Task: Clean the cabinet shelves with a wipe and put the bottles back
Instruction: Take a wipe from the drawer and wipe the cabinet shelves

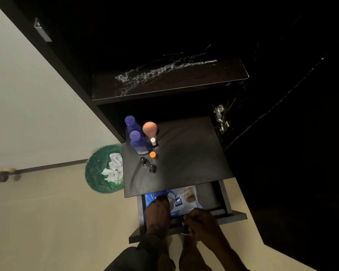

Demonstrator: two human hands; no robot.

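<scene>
The wipes pack (pixel 176 200) lies flat in the open drawer (pixel 226 200), long axis left-right; left hand (pixel 158 209) fingers spread on it, right hand (pixel 201 220) curled over the drawer front

A left hand (pixel 158 209) reaches into an open drawer (pixel 226 200) onto a blue wipes pack (pixel 181 199); the right hand (pixel 199 220) grips the drawer front; two purple bottles (pixel 138 142), a peach bottle (pixel 149 129) and small dropper bottles (pixel 148 165) stand on the dark shelf (pixel 188 159) above; a green bin (pixel 98 169) holds crumpled tissues (pixel 115 170).
</scene>
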